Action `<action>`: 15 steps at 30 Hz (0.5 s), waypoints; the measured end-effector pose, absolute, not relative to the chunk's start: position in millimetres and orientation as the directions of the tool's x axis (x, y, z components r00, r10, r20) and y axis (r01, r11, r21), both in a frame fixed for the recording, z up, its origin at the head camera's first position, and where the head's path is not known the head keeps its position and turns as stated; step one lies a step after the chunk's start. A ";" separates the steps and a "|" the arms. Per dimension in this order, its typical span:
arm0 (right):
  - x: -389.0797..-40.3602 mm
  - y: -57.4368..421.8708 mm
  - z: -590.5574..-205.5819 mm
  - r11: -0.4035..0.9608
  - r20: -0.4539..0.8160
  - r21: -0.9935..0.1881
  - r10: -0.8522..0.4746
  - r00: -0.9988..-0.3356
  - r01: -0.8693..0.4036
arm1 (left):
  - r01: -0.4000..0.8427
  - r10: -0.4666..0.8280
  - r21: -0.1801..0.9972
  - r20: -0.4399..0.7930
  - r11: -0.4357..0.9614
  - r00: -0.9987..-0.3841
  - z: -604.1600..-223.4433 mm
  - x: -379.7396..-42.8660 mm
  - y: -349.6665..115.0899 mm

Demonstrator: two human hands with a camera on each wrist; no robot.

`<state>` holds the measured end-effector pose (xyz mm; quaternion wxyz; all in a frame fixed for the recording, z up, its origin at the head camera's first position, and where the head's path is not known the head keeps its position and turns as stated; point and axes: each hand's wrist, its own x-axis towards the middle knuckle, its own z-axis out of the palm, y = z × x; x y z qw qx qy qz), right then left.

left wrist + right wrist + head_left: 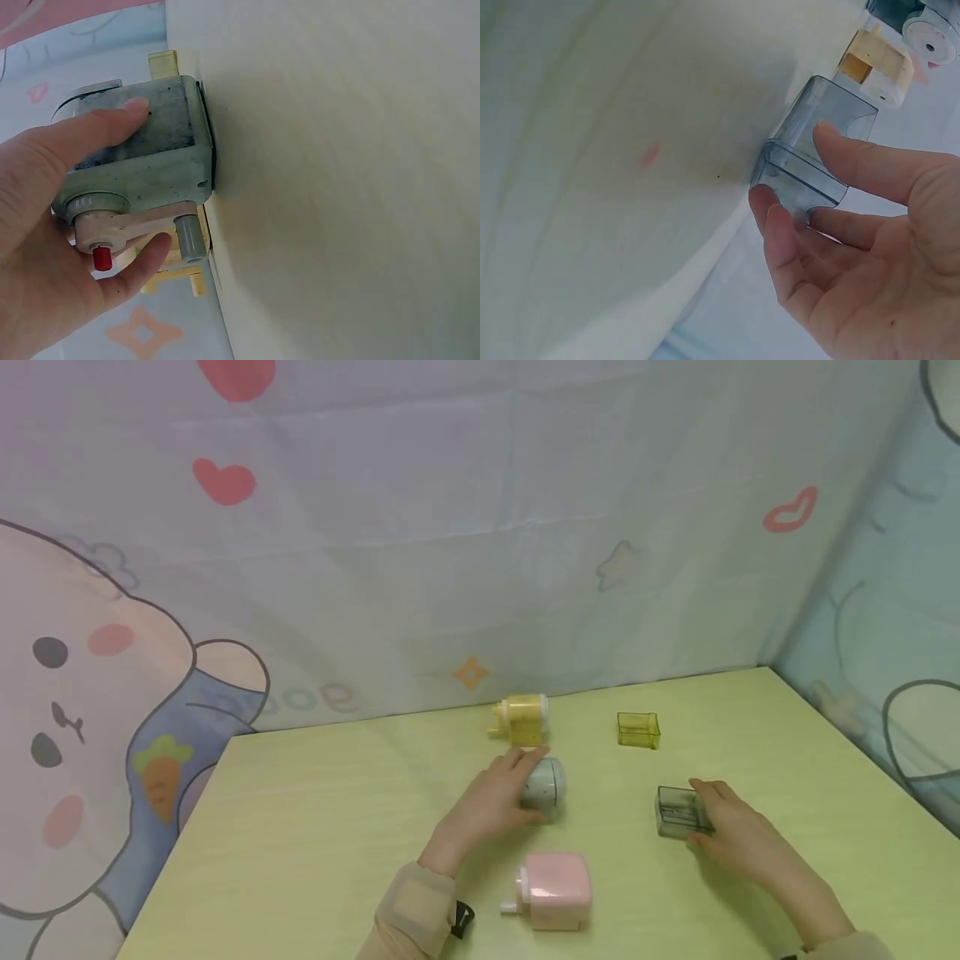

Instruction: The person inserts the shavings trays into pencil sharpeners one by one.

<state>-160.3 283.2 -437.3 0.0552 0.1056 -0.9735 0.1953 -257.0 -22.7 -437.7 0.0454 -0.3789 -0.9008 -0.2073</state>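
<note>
My left hand [487,806] grips a grey-green crank pencil sharpener [545,787] in the middle of the table. In the left wrist view the thumb lies along the side of the sharpener [161,120], and the other fingers reach behind its crank handle [150,219]. To the right, my right hand [738,831] holds a smoky clear plastic shavings drawer [675,814] at its right end. The right wrist view has the thumb on one side of the drawer [799,180] and fingertips on the other, close over the tabletop.
A yellow pencil sharpener [525,720] stands behind the left hand, with a yellow clear drawer [637,729] to its right. Nearer the front is a pink pencil sharpener [557,891]. A printed cloth [420,552] hangs along the table's back edge.
</note>
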 end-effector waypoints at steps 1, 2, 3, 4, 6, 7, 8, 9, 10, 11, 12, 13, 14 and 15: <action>-160.6 283.4 -437.7 0.899 0.148 -0.373 -0.186 -0.971 -0.229 | 0.703 0.665 0.344 0.243 0.622 -0.707 -438.0 -257.0 -23.2; -161.1 283.9 -438.0 0.898 0.146 -0.374 -0.190 -0.971 -0.232 | 0.705 0.665 0.347 0.246 0.618 -0.705 -438.3 -257.1 -23.5; -161.3 284.0 -438.0 0.897 0.146 -0.377 -0.192 -0.971 -0.233 | 0.706 0.667 0.351 0.247 0.615 -0.703 -438.5 -257.3 -23.7; -161.7 284.0 -437.9 0.897 0.143 -0.376 -0.190 -0.971 -0.231 | 0.706 0.668 0.356 0.247 0.612 -0.702 -438.6 -257.5 -23.9; -162.9 284.1 -437.6 0.900 0.140 -0.373 -0.187 -0.972 -0.227 | 0.708 0.670 0.367 0.247 0.604 -0.700 -439.0 -257.8 -23.9; -163.2 283.7 -437.2 0.901 0.138 -0.370 -0.185 -0.973 -0.224 | 0.707 0.671 0.372 0.246 0.601 -0.700 -439.1 -257.8 -23.8; -164.0 283.8 -436.9 0.903 0.133 -0.368 -0.185 -0.974 -0.222 | 0.707 0.671 0.378 0.245 0.598 -0.700 -439.2 -258.0 -23.7; -164.3 283.2 -436.6 0.904 0.129 -0.368 -0.182 -0.975 -0.217 | 0.705 0.671 0.384 0.244 0.596 -0.700 -439.4 -258.1 -23.7; -165.0 283.2 -436.4 0.905 0.123 -0.366 -0.182 -0.976 -0.215 | 0.705 0.672 0.389 0.244 0.593 -0.700 -439.6 -258.1 -23.8; -165.3 283.0 -436.2 0.906 0.117 -0.365 -0.182 -0.976 -0.212 | 0.705 0.672 0.393 0.244 0.591 -0.699 -439.9 -258.2 -23.9; -165.5 282.7 -435.9 0.908 0.114 -0.363 -0.180 -0.977 -0.210 | 0.704 0.672 0.395 0.244 0.590 -0.700 -440.2 -258.1 -23.9; -165.9 282.6 -436.0 0.910 0.112 -0.357 -0.182 -0.977 -0.210 | 0.704 0.671 0.396 0.245 0.590 -0.700 -440.5 -258.2 -24.0; -165.9 282.3 -436.0 0.912 0.113 -0.352 -0.182 -0.977 -0.210 | 0.705 0.671 0.396 0.247 0.589 -0.699 -440.8 -258.3 -24.2; -166.0 281.8 -435.7 0.915 0.114 -0.345 -0.182 -0.977 -0.211 | 0.706 0.672 0.394 0.248 0.589 -0.698 -440.9 -258.5 -24.3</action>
